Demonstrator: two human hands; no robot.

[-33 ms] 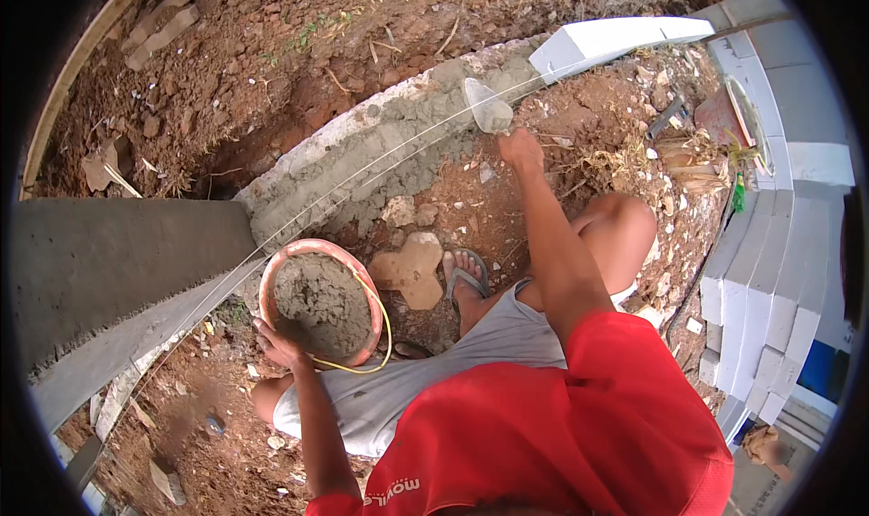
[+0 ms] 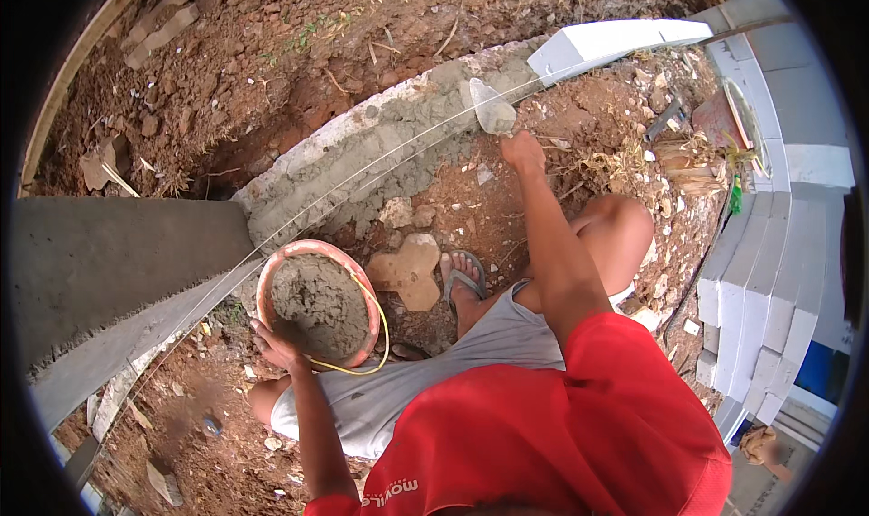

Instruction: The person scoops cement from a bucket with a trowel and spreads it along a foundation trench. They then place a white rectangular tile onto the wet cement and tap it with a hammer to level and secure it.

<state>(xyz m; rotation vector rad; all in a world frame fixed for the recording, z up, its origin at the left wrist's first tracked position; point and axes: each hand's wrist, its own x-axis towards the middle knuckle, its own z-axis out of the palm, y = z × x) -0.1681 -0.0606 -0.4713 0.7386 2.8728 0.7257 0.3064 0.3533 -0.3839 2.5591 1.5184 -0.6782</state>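
Observation:
My right hand (image 2: 523, 152) is closed round the handle of a trowel (image 2: 492, 109). Its pale, mortar-smeared blade lies over the edge of a wet mortar bed (image 2: 398, 140) on a low, narrow footing. A taut string (image 2: 362, 165) runs along above that bed. Beside the dark wall at left stands an orange-red bucket (image 2: 373, 328) of grey mortar (image 2: 319, 299), with a yellow handle hanging over its near side. My left hand (image 2: 282, 346) grips the bucket's near-left rim; some of its fingers are hard to make out.
A white block (image 2: 615, 43) sits at the footing's right end. Grey rendered wall (image 2: 127, 272) rises at left. A paving piece (image 2: 409, 272) lies by my sandalled foot. White blocks (image 2: 751, 308) are stacked at right, near a reddish container (image 2: 724, 122). Rubble dots the soil.
The trowel has shifted very slightly to the right and nearer to me. My left hand keeps its place at the bucket's rim.

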